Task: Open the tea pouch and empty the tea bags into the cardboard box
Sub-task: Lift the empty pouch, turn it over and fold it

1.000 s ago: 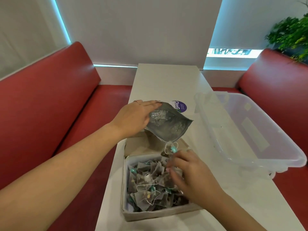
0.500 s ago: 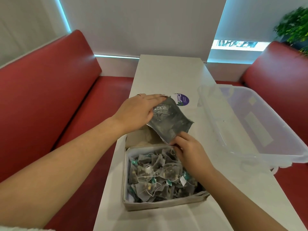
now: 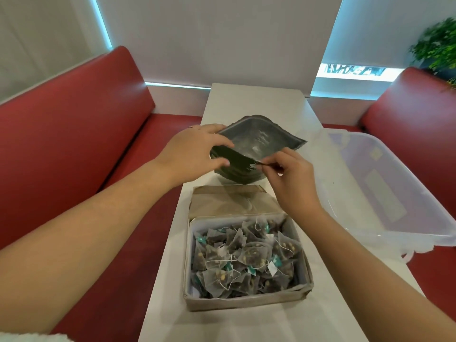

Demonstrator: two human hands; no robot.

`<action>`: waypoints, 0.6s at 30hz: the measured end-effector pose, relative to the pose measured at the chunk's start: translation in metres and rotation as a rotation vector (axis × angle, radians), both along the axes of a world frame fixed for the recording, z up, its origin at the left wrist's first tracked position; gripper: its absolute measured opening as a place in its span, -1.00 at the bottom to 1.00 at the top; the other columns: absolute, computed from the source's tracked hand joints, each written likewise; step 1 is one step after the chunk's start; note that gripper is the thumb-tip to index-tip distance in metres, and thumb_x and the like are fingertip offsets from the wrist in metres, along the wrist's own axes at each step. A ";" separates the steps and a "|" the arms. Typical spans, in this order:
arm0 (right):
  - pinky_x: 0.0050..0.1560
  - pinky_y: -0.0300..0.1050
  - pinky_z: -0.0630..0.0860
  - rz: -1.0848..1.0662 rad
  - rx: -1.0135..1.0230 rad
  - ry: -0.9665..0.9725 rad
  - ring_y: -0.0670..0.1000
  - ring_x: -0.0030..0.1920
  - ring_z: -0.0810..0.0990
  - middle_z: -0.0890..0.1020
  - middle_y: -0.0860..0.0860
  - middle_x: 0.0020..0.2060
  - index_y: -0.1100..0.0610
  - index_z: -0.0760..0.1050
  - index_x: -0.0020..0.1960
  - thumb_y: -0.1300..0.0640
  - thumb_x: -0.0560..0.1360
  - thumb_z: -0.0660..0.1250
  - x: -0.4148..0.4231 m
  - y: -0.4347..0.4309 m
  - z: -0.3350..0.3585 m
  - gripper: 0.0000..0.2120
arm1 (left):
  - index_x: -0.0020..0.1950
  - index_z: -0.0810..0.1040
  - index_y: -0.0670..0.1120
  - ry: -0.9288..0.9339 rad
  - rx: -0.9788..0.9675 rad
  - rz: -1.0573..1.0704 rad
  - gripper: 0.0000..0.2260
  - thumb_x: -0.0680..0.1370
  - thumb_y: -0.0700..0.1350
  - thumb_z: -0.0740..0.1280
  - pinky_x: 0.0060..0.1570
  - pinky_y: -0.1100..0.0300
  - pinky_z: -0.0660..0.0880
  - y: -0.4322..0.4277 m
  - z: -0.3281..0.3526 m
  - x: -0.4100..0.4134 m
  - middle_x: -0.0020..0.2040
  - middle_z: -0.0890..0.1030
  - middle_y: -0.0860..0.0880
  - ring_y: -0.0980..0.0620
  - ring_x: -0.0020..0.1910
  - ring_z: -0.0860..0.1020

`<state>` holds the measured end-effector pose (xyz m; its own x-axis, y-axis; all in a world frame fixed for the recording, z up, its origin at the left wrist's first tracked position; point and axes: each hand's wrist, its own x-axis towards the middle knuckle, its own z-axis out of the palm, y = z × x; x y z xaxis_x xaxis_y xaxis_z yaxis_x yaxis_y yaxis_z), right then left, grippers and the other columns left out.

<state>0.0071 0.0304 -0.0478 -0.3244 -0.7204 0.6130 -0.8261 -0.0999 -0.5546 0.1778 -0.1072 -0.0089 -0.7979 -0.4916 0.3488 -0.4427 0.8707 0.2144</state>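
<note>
Tea pouch (image 3: 259,141) in left hand (image 3: 195,154), right hand (image 3: 288,175) seemingly pinching its edge

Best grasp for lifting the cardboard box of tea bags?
Probably the shallow grey-brown cardboard box by its left and right side walls, pinched from above. The top is open and full of mesh tea bags, the near wall bows, and the lid flap lies folded back on the far side.

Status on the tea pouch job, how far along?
Done: pouch is open, and tea bags fill the cardboard box. In hand: left hand holds the pouch, while right hand pinches its mouth edge. Left: no bags visible inside it; likely just a last check.
</note>
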 end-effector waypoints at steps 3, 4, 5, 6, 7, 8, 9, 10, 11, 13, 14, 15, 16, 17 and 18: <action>-0.06 -0.32 0.54 0.041 -0.055 0.021 -0.11 -0.13 0.52 0.56 -0.02 -0.09 0.17 0.61 0.00 0.26 0.45 0.41 0.002 -0.004 0.013 -0.86 | 0.04 0.64 -0.05 0.200 -0.052 0.054 -0.85 0.53 -0.06 0.33 -0.01 0.08 0.52 -0.001 0.006 0.003 0.02 0.64 0.01 0.03 -0.05 0.56; 0.02 -0.32 0.55 0.048 -0.073 0.018 -0.09 -0.04 0.53 0.55 0.03 0.04 0.16 0.58 0.10 0.27 0.45 0.41 0.002 -0.003 0.017 -0.77 | 0.02 0.64 -0.07 0.241 -0.066 0.072 -0.86 0.54 -0.08 0.32 -0.05 0.14 0.49 0.000 0.010 0.004 -0.03 0.65 0.00 0.04 -0.08 0.56; 0.11 -0.34 0.52 0.036 -0.078 0.011 -0.09 0.08 0.50 0.49 0.07 0.18 0.13 0.52 0.22 0.26 0.45 0.41 0.001 0.000 0.021 -0.65 | 0.02 0.63 -0.08 0.278 -0.077 0.082 -0.86 0.55 -0.09 0.31 -0.08 0.17 0.46 0.001 0.015 0.007 -0.05 0.65 0.00 0.05 -0.09 0.56; 0.16 -0.36 0.47 0.008 -0.079 0.012 -0.10 0.17 0.44 0.39 0.09 0.29 0.10 0.42 0.33 0.24 0.44 0.42 -0.001 0.003 0.022 -0.52 | 0.02 0.63 -0.09 0.314 -0.081 0.088 -0.86 0.55 -0.11 0.31 -0.08 0.16 0.46 0.002 0.021 0.010 -0.05 0.65 0.00 0.04 -0.09 0.55; 0.17 -0.35 0.45 -0.030 -0.078 0.024 -0.08 0.23 0.41 0.31 0.09 0.36 0.06 0.30 0.41 0.20 0.43 0.44 -0.003 0.006 0.024 -0.40 | 0.02 0.63 -0.09 0.348 -0.085 0.090 -0.87 0.55 -0.12 0.31 -0.07 0.13 0.47 0.003 0.027 0.014 -0.05 0.65 -0.01 0.03 -0.08 0.56; 0.14 -0.33 0.47 -0.066 -0.076 0.035 -0.04 0.25 0.41 0.25 0.10 0.39 0.01 0.19 0.46 0.16 0.42 0.46 -0.004 0.009 0.024 -0.29 | 0.02 0.63 -0.09 0.377 -0.095 0.093 -0.87 0.54 -0.13 0.32 -0.04 0.09 0.47 0.003 0.033 0.018 -0.04 0.65 -0.01 0.02 -0.07 0.56; 0.09 -0.33 0.50 -0.102 -0.076 0.043 -0.01 0.22 0.44 0.20 0.10 0.41 -0.02 0.09 0.49 0.12 0.40 0.47 -0.005 0.013 0.025 -0.20 | 0.02 0.63 -0.09 0.402 -0.111 0.098 -0.88 0.53 -0.13 0.32 -0.03 0.08 0.48 0.004 0.040 0.022 -0.04 0.65 -0.01 0.01 -0.07 0.56; 0.05 -0.37 0.50 -0.132 -0.076 0.041 -0.01 0.18 0.47 0.17 0.10 0.42 -0.04 0.02 0.50 0.09 0.39 0.48 -0.006 0.016 0.025 -0.14 | 0.01 0.63 -0.09 0.424 -0.121 0.106 -0.88 0.53 -0.13 0.33 -0.04 0.09 0.47 0.005 0.047 0.026 -0.04 0.65 -0.02 0.03 -0.09 0.55; 0.05 -0.39 0.48 -0.152 -0.070 0.027 -0.03 0.15 0.47 0.17 0.09 0.43 -0.03 -0.01 0.51 0.06 0.38 0.49 -0.007 0.018 0.026 -0.11 | 0.01 0.63 -0.09 0.450 -0.123 0.108 -0.89 0.52 -0.14 0.34 -0.05 0.10 0.47 0.007 0.055 0.030 -0.05 0.65 -0.02 0.04 -0.10 0.54; 0.13 -0.27 0.46 -0.110 -0.031 -0.046 -0.02 0.19 0.45 0.23 0.04 0.42 -0.02 0.04 0.50 0.04 0.37 0.50 -0.007 0.021 0.030 -0.12 | 0.00 0.62 -0.12 0.498 -0.106 0.090 -0.90 0.52 -0.17 0.34 -0.07 0.16 0.48 0.012 0.072 0.037 -0.07 0.63 -0.03 0.05 -0.11 0.53; 0.16 -0.26 0.45 -0.059 -0.006 -0.101 -0.03 0.21 0.44 0.31 -0.02 0.38 -0.03 0.10 0.48 0.04 0.37 0.50 -0.008 0.022 0.034 -0.18 | 0.00 0.62 -0.11 0.519 -0.084 0.079 -0.91 0.53 -0.18 0.34 -0.09 0.22 0.48 0.015 0.080 0.041 -0.10 0.61 0.00 0.06 -0.11 0.53; 0.15 -0.36 0.43 -0.009 0.026 -0.165 -0.08 0.18 0.44 0.41 -0.10 0.29 -0.02 0.18 0.43 0.06 0.38 0.49 -0.008 0.024 0.037 -0.26 | -0.01 0.61 -0.09 0.539 -0.049 0.066 -0.92 0.53 -0.18 0.34 -0.10 0.29 0.45 0.017 0.088 0.044 -0.13 0.59 0.06 0.10 -0.13 0.52; 0.10 -0.46 0.41 0.033 0.059 -0.232 -0.15 0.11 0.46 0.48 -0.17 0.16 0.00 0.28 0.36 0.08 0.40 0.48 -0.009 0.026 0.039 -0.39 | -0.03 0.60 -0.05 0.559 -0.011 0.055 -0.92 0.53 -0.18 0.34 -0.12 0.34 0.43 0.018 0.096 0.047 -0.17 0.57 0.13 0.16 -0.17 0.50; 0.06 -0.46 0.43 0.057 0.080 -0.277 -0.16 0.04 0.48 0.52 -0.20 0.06 0.02 0.37 0.26 0.11 0.42 0.45 -0.009 0.029 0.042 -0.53 | -0.05 0.58 0.00 0.579 0.021 0.045 -0.92 0.53 -0.18 0.34 -0.13 0.38 0.42 0.021 0.105 0.051 -0.20 0.54 0.20 0.23 -0.20 0.49; 0.07 -0.33 0.48 0.072 0.088 -0.315 -0.11 -0.01 0.51 0.57 -0.16 -0.01 0.04 0.44 0.15 0.13 0.44 0.43 -0.009 0.032 0.043 -0.68 | -0.07 0.56 0.04 0.592 0.050 0.039 -0.90 0.53 -0.16 0.34 -0.15 0.41 0.41 0.023 0.112 0.055 -0.20 0.53 0.25 0.27 -0.21 0.50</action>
